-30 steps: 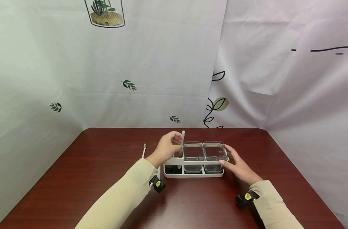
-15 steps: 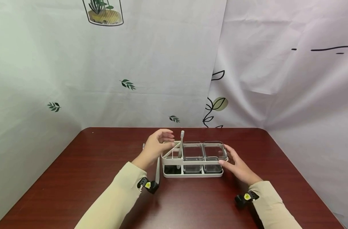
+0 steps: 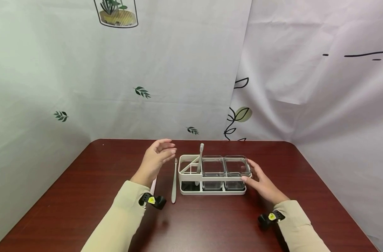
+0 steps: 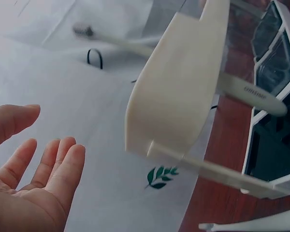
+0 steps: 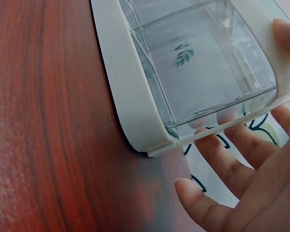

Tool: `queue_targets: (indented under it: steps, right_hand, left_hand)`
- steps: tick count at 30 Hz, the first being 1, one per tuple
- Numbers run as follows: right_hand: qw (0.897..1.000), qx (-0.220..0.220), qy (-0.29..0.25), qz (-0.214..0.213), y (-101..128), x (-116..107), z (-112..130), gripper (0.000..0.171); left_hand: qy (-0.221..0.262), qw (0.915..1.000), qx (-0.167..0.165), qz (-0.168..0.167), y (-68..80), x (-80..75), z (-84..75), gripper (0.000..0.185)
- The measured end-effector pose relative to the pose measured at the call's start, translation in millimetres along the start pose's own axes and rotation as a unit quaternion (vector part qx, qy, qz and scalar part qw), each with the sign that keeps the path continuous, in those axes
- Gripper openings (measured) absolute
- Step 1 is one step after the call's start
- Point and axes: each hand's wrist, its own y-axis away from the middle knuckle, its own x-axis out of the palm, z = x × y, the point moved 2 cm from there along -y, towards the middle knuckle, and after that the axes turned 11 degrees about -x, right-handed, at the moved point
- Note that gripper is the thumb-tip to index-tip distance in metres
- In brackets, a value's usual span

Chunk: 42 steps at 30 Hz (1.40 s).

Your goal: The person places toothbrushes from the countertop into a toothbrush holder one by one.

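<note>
A white toothbrush holder point(image 3: 190, 177) stands on the table with two clear square cups point(image 3: 214, 166) in its middle and right slots. In its divided left section leans a white toothbrush point(image 3: 200, 158), head up; dark lettering marks its handle point(image 4: 253, 94) in the left wrist view. My right hand point(image 3: 263, 183) grips the holder's right end, thumb on the front rim and fingers along the side. Left of the holder, my left hand point(image 3: 153, 160) hovers with nothing in it, fingers loosely bent. Beneath it shows a pink toothbrush handle point(image 3: 153, 186), its upper part hidden.
Another white toothbrush point(image 3: 174, 183) lies on the table between my left hand and the holder. The reddish-brown table point(image 3: 210, 224) ends at the back against a white printed cloth point(image 3: 179, 70). Each wrist wears a small black camera point(image 3: 160, 202).
My left hand has let go of the toothbrush, which stays leaning in the holder, and has moved left over the pink toothbrush. My right hand keeps its place on the holder.
</note>
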Motion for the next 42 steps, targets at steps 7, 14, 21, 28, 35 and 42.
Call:
queue_targets:
  steps: [7,14,21,28,35,42]
  right_hand:
    - [1.000,0.002,0.000,-0.001,1,-1,-2,0.070]
    - [1.000,0.005,-0.008,0.003,0,-1,0,0.070]
    - [1.000,0.006,-0.016,0.006,-1,-1,1,0.070]
    - [1.000,0.007,-0.024,0.006,-1,0,1,0.070]
    - [1.000,0.005,-0.028,0.007,0,0,0,0.070]
    - [1.000,0.004,-0.029,0.004,0,0,0,0.070]
  left_hand:
    - [0.032,0.9990,-0.029,-0.009,-3.1,-18.8,1.8,0.041]
    - [0.048,0.9977,-0.043,-0.020,-5.8,-34.1,4.2,0.039]
    - [0.056,0.9960,-0.061,-0.033,-9.0,-45.5,8.2,0.032]
    - [0.058,0.9941,-0.077,-0.049,-13.2,-55.3,14.1,0.030]
    - [0.021,0.9905,-0.108,-0.083,-16.8,-65.2,21.1,0.031]
    - [-0.014,0.9859,-0.130,-0.105,-20.6,-73.7,29.1,0.042]
